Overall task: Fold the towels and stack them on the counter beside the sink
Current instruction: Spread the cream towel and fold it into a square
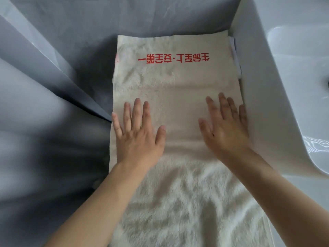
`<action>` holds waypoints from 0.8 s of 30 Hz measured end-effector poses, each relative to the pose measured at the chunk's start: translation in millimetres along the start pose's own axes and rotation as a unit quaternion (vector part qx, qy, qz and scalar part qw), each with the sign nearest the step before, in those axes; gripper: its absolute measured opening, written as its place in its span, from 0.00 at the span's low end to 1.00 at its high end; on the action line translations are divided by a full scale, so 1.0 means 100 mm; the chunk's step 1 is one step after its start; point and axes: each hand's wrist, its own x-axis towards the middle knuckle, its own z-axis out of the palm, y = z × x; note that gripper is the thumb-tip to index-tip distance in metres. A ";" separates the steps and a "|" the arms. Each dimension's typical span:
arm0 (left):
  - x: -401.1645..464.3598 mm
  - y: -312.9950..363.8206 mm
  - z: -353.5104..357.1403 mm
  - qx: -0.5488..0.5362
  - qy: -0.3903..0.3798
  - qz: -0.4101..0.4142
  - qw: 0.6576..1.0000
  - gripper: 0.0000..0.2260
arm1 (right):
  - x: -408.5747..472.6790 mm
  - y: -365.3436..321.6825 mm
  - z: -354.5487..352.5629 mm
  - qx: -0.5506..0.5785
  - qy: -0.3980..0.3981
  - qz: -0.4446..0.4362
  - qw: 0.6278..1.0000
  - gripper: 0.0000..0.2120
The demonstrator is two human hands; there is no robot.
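A big grey sheet (pixel 53 86) covers the left side and the far side. It has long folds and looks like smooth plastic or cloth; which one is hard to tell.

A white sink (pixel 284 68) fills the right side. Its tall side wall runs from far to near, and its round bowl is at the right edge.

The towel (pixel 170 82) lies flat between the grey sheet and the sink. It is cream and fluffy. It is long and runs from the far end down to the near edge of the view. Its right edge is just beside the sink wall. Red writing (pixel 173 58) is printed across its far part, and it reads upside down from here. The near part of the towel looks rougher and more wrinkled than the far part.

Something white (pixel 235 52) peeks out at the towel's far right edge, next to the sink wall. It is too hidden to tell what it is.

The left hand (pixel 137 132) lies flat on the left side of the towel, fingers straight and spread, gripping nothing. The right hand (pixel 226 125) lies flat on the right side, near the sink wall, fingers straight too. It is a bit blurry. Both bare arms reach in from the near edge.
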 end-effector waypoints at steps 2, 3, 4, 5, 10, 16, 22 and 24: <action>-0.34 0.11 0.06 -0.026 0.001 0.036 0.999 0.33 | -0.28 -0.09 0.10 0.009 -0.014 -0.026 1.000 0.32; -0.47 0.13 0.13 -0.029 -0.007 0.047 0.998 0.32 | -0.39 -0.10 0.17 0.010 -0.028 -0.033 0.999 0.32; -0.55 0.12 0.20 -0.024 -0.015 0.055 0.998 0.32 | -0.45 -0.09 0.24 0.006 -0.036 -0.033 0.999 0.31; -0.60 0.09 0.26 -0.013 -0.023 0.058 0.998 0.32 | -0.47 -0.07 0.29 0.001 -0.035 -0.028 0.999 0.31; -0.70 -0.03 0.34 0.007 -0.014 0.049 0.999 0.32 | -0.43 -0.05 0.34 -0.007 -0.009 -0.027 1.000 0.31; -1.10 -0.16 0.35 0.029 -0.020 0.017 0.999 0.32 | -0.45 -0.04 0.32 0.000 -0.012 -0.038 0.999 0.31; -1.08 -0.14 0.36 0.034 -0.002 0.000 0.999 0.32 | -0.45 0.01 0.35 0.025 0.006 -0.063 0.998 0.30; -1.07 -0.15 0.36 0.044 0.002 -0.003 0.999 0.32 | -0.45 0.02 0.37 0.055 0.028 -0.069 0.996 0.30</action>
